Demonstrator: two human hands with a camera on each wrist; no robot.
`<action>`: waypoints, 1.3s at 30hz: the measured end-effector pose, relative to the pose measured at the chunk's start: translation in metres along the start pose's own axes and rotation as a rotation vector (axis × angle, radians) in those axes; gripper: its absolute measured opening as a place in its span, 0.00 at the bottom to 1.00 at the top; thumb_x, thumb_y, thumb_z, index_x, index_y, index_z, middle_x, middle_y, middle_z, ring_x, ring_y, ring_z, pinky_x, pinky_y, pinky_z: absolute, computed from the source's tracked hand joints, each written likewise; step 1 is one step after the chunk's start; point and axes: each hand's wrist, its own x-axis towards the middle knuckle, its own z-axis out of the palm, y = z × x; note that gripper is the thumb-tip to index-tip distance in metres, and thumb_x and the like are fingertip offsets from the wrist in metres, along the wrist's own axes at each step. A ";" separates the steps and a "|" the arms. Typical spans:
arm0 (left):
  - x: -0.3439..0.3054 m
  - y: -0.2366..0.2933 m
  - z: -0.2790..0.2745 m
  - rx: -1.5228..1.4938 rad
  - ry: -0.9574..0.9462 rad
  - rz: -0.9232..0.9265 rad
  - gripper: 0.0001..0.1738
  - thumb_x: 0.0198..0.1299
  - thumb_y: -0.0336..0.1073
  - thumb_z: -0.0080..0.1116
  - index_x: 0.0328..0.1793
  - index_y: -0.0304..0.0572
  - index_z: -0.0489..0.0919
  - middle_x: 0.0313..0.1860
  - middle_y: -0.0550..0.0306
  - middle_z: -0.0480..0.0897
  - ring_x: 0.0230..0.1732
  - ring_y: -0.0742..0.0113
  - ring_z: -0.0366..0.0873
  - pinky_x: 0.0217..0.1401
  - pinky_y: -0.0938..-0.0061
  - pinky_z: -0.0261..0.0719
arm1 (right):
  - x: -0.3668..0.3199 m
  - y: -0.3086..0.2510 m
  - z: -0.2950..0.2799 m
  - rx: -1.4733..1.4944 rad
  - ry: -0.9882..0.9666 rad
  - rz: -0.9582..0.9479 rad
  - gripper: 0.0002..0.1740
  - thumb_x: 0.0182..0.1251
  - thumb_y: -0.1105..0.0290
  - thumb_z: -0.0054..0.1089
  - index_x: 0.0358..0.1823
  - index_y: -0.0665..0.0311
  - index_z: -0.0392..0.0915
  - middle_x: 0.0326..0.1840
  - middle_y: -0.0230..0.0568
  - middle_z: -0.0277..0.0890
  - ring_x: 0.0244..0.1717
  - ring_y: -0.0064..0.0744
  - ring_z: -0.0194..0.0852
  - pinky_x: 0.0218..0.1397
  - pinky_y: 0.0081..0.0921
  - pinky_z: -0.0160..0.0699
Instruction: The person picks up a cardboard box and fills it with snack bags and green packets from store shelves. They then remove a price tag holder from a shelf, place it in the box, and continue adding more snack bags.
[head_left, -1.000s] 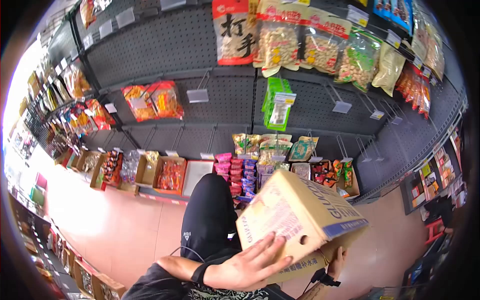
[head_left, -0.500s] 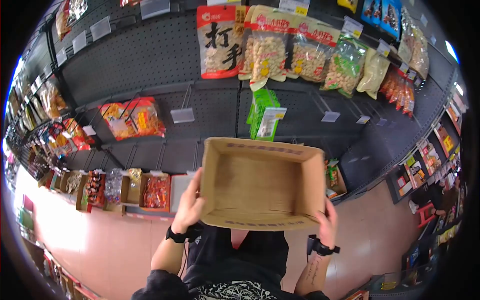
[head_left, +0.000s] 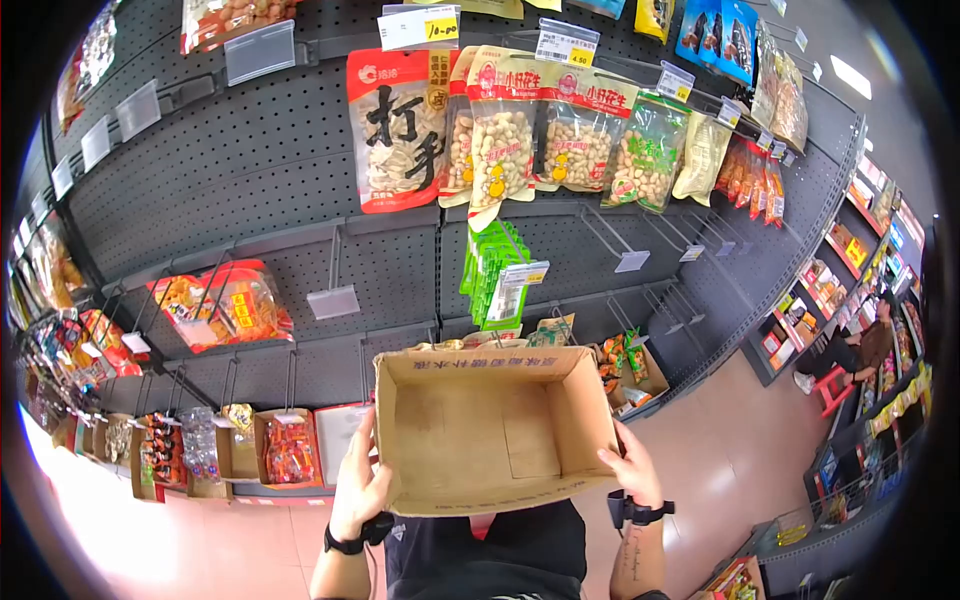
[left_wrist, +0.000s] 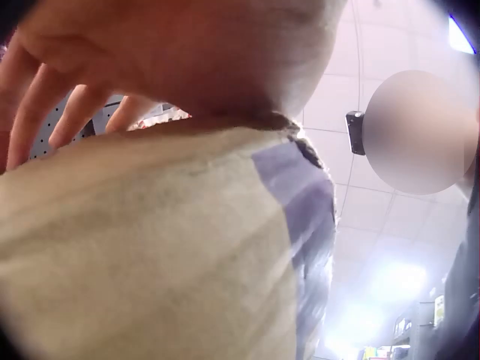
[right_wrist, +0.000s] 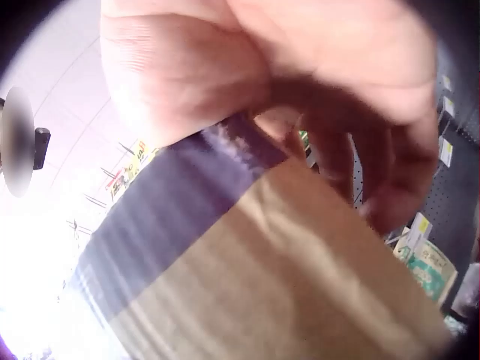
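An open cardboard box is held in front of the body, its open top facing the head camera and its bare inside showing. My left hand grips its left side. At the right end, my right hand holds on with the thumb at the rim. In the left wrist view the left palm lies against the edge of the box, fingers reaching along the far side. The right wrist view has the right hand curled over the blue-banded edge of the box.
Ahead stands a dark pegboard shelf with hooks, peanut bags and green packs. Open boxes of sweets line the bottom at left. A person sits on a red stool at far right.
The box has turned from a tilted pose to opening toward the head camera. My left hand went from its printed face to its left side. The raised knee has lowered; the shelf shifted left in view.
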 end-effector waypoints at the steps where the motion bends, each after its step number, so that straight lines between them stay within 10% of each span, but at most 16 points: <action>1: -0.002 0.001 -0.003 -0.001 -0.012 0.001 0.40 0.56 0.23 0.49 0.78 0.32 0.54 0.72 0.36 0.66 0.70 0.47 0.70 0.63 0.64 0.76 | -0.001 -0.002 -0.005 0.002 -0.069 -0.002 0.40 0.63 0.76 0.64 0.76 0.68 0.55 0.72 0.48 0.64 0.71 0.39 0.64 0.71 0.33 0.64; 12: -0.008 0.036 0.009 0.513 0.010 0.109 0.25 0.53 0.27 0.49 0.60 0.43 0.79 0.54 0.30 0.80 0.49 0.37 0.82 0.51 0.59 0.82 | 0.241 -0.093 0.067 -0.114 -0.267 -0.210 0.55 0.53 0.69 0.76 0.78 0.66 0.48 0.79 0.58 0.49 0.77 0.48 0.51 0.72 0.38 0.64; 13: -0.009 0.039 0.009 0.526 0.016 0.111 0.25 0.53 0.27 0.49 0.60 0.43 0.79 0.54 0.30 0.80 0.49 0.37 0.82 0.51 0.59 0.82 | 0.264 -0.082 0.082 -0.102 -0.210 -0.267 0.52 0.52 0.72 0.75 0.76 0.68 0.52 0.74 0.57 0.60 0.71 0.43 0.62 0.69 0.34 0.69; 17: -0.010 0.024 -0.004 0.608 0.069 0.100 0.21 0.53 0.28 0.51 0.55 0.43 0.80 0.53 0.36 0.81 0.45 0.38 0.82 0.49 0.56 0.82 | 0.284 -0.065 0.119 0.111 -0.166 -0.308 0.34 0.54 0.82 0.70 0.64 0.69 0.68 0.51 0.39 0.81 0.51 0.27 0.79 0.58 0.24 0.75; 29: 0.017 0.030 -0.012 0.916 -0.108 0.090 0.16 0.57 0.35 0.50 0.49 0.44 0.83 0.47 0.44 0.82 0.37 0.41 0.83 0.42 0.53 0.83 | 0.278 -0.077 0.123 0.310 -0.335 -0.183 0.27 0.57 0.81 0.69 0.58 0.65 0.70 0.54 0.36 0.79 0.55 0.27 0.76 0.62 0.27 0.72; 39: 0.014 -0.010 -0.004 0.355 0.107 0.062 0.15 0.57 0.25 0.48 0.46 0.36 0.83 0.43 0.41 0.84 0.45 0.45 0.84 0.50 0.63 0.80 | 0.266 -0.074 0.129 0.273 -0.305 -0.182 0.22 0.55 0.79 0.71 0.52 0.64 0.77 0.49 0.37 0.84 0.48 0.26 0.82 0.55 0.29 0.79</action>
